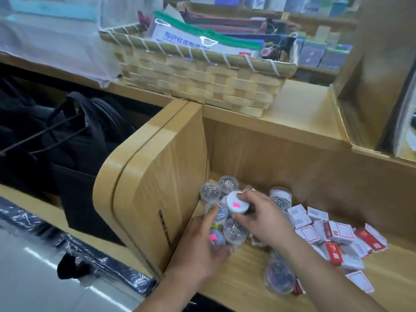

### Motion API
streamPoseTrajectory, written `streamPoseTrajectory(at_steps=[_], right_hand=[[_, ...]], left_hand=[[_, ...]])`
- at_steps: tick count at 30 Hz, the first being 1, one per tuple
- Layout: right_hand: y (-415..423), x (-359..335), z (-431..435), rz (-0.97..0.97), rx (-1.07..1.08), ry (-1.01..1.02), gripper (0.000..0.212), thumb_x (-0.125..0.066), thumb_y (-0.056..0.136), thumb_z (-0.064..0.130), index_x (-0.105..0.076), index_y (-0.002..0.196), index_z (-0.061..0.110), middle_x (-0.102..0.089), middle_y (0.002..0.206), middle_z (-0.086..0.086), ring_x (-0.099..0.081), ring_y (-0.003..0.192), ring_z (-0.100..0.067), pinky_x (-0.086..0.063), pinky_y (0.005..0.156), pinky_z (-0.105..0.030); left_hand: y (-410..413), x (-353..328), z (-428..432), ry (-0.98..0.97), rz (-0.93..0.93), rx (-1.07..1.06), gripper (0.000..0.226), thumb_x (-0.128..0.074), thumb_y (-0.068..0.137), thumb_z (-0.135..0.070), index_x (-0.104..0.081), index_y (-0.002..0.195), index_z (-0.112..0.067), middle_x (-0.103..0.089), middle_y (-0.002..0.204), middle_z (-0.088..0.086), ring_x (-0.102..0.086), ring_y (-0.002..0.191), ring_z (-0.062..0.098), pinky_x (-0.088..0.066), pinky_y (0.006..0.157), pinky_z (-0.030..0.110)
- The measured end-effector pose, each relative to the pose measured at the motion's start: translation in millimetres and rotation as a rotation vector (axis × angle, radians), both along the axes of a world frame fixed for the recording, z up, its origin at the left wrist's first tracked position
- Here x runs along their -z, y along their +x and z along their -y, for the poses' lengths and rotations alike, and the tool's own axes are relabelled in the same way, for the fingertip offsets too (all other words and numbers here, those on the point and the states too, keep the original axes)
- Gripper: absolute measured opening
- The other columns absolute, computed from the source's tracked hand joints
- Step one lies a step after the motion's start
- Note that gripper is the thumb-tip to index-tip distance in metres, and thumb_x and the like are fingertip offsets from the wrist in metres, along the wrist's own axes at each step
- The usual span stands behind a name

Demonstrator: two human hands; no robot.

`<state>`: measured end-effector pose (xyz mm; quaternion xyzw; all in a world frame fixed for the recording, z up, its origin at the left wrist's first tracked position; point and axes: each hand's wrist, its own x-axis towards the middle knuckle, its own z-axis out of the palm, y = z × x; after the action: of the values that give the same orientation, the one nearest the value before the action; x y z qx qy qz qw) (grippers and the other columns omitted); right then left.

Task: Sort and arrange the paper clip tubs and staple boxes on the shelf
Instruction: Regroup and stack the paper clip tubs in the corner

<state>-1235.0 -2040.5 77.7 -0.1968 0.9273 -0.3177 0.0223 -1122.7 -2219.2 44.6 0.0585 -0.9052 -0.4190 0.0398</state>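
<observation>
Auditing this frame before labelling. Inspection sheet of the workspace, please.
Surface: wooden shelf, side wall at its left.
Job's things: paper clip tubs clustered against that wall; one stray tub lying near the front edge; staple boxes in a loose heap on the right.
Clutter: nothing seen.
Hands: left hand curls round the front tubs of the cluster; right hand grips a white-lidded tub with a pink sticker, above the cluster.
Cables: nothing seen.
Surroundings: woven basket of packets on the ledge above; black bags to the left.
</observation>
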Motion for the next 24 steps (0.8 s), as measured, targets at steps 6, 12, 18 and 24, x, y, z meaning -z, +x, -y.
streamPoseTrajectory(at_steps=[6, 12, 18, 24], right_hand=[[22.5, -6.5, -25.1, -0.153, 0.107, 0.088, 0.05, -0.073, 0.073, 0.048, -0.062, 0.121, 0.034, -0.061, 0.109, 0.009, -0.064, 0.103, -0.02, -0.057, 0.076, -0.04], [33.1, -10.1, -56.7, -0.163, 0.183, 0.077, 0.039, -0.076, 0.083, 0.038, -0.068, 0.119, 0.025, -0.06, 0.116, 0.009, -0.065, 0.103, -0.019, -0.057, 0.08, -0.041], [44.8, -27.0, -34.6, -0.268, 0.083, 0.045, 0.031, -0.073, 0.087, 0.038, -0.07, 0.117, 0.03, -0.06, 0.129, 0.013, -0.056, 0.121, -0.009, -0.051, 0.091, -0.028], [-12.5, -40.5, -6.7, -0.103, -0.056, 0.101, 0.034, -0.058, 0.093, 0.04, -0.062, 0.125, 0.03, -0.06, 0.119, 0.013, -0.058, 0.114, -0.012, -0.05, 0.094, -0.034]], left_hand=[[9.0, 7.1, -29.0, 0.008, 0.0, 0.11, 0.103, -0.075, 0.07, -0.064, -0.004, 0.143, -0.074, -0.041, 0.127, -0.019, -0.054, 0.119, 0.004, -0.047, 0.1, 0.027], [-0.5, 4.3, -43.0, 0.003, -0.04, 0.186, 0.107, -0.082, 0.073, -0.054, -0.001, 0.139, -0.077, -0.044, 0.131, -0.022, -0.052, 0.117, -0.001, -0.047, 0.099, 0.025], [-11.7, -9.8, -40.4, 0.005, -0.045, 0.301, 0.1, -0.078, 0.077, -0.05, -0.012, 0.151, -0.063, -0.041, 0.145, -0.031, -0.043, 0.13, -0.007, -0.042, 0.107, 0.02], [-33.7, -17.8, -1.1, -0.09, -0.29, -0.077, 0.056, -0.06, 0.089, -0.035, -0.05, 0.143, -0.024, -0.047, 0.15, -0.009, -0.049, 0.135, 0.011, -0.046, 0.106, 0.027]])
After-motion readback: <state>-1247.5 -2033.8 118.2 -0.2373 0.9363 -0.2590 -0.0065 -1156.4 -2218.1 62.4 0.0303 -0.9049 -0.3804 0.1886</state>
